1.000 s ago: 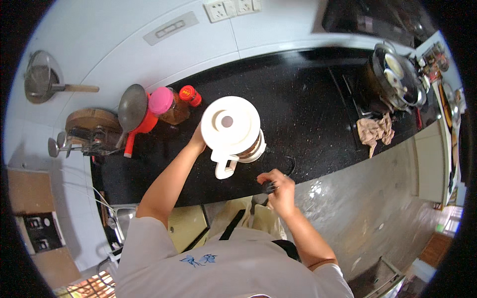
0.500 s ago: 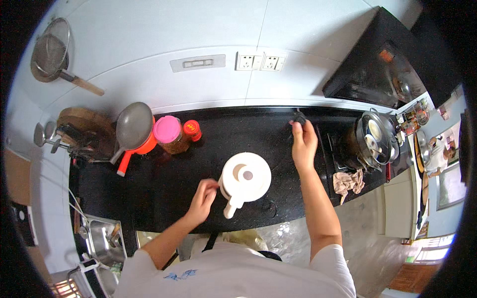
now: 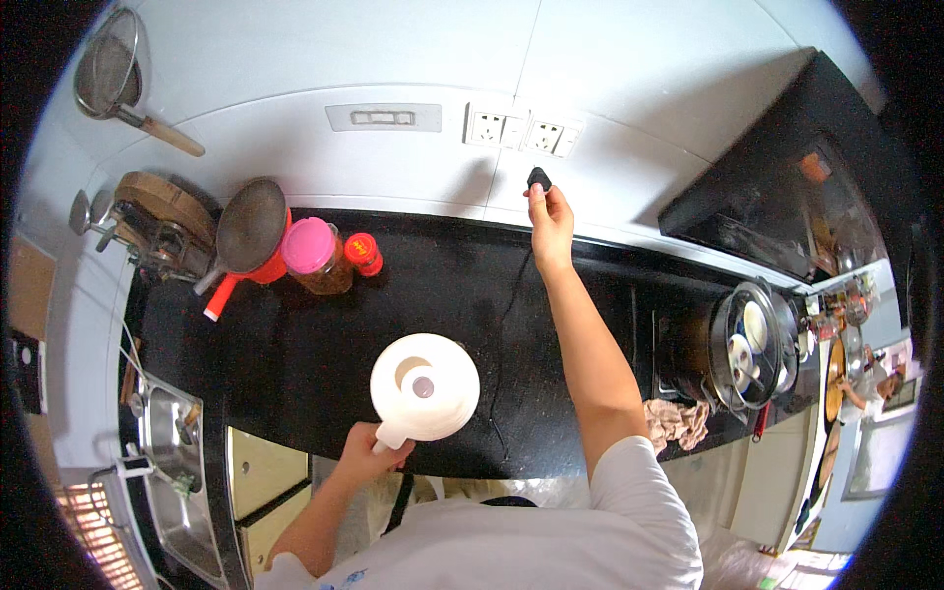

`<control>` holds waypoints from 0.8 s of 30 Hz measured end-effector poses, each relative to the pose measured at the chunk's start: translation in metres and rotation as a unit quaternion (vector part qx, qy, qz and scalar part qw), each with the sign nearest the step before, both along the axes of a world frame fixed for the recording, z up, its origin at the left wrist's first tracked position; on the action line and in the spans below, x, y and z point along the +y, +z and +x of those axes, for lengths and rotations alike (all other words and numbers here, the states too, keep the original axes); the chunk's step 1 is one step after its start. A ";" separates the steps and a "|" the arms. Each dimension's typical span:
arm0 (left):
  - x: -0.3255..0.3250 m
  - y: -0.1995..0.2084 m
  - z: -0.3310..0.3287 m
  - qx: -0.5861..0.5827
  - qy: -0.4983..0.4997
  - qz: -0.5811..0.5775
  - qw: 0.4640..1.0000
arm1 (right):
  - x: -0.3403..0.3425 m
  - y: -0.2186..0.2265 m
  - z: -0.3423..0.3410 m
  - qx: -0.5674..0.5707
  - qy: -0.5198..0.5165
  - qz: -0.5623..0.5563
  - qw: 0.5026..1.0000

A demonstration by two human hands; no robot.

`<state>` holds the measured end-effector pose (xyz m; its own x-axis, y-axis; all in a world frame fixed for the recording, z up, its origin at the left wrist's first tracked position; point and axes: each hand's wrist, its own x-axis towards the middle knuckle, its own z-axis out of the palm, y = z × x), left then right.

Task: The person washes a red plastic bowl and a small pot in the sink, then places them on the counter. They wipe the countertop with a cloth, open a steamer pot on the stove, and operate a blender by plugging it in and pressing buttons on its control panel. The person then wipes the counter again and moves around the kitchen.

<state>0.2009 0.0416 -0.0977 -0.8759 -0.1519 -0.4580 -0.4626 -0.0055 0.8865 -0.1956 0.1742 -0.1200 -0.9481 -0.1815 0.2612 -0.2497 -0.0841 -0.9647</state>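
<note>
Black bench (image 3: 433, 295) spreads beyond the left hand (image 3: 366, 458), which grips a jug (image 3: 442, 403). Sockets (image 3: 548, 136) sit beyond the right hand (image 3: 553, 224), which pinches a plug (image 3: 538, 179).

Soft shadows cross the bright wall (image 3: 324, 49), edges bending toward black corners.

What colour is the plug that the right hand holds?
The plug is black, best seen in the head view.

Jug (image 3: 447, 413) handle part-covered; plug (image 3: 538, 179) prongs unclear.
L grip (image 3: 369, 455) hides some of handle; jug's inside hidden from above. R grip (image 3: 553, 228) covers part of plug; prongs too small to tell. Top of cord (image 3: 503, 324) lost behind R grip. Shirt (image 3: 492, 546) & blue print (image 3: 346, 577) cut by btm edge. Bkgd person (image 3: 875, 395) tiny.
</note>
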 end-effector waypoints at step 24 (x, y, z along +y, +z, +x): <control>0.111 -0.035 -0.009 0.128 0.293 -0.051 0.946 | -0.098 -0.031 -0.046 0.011 0.046 -0.194 0.980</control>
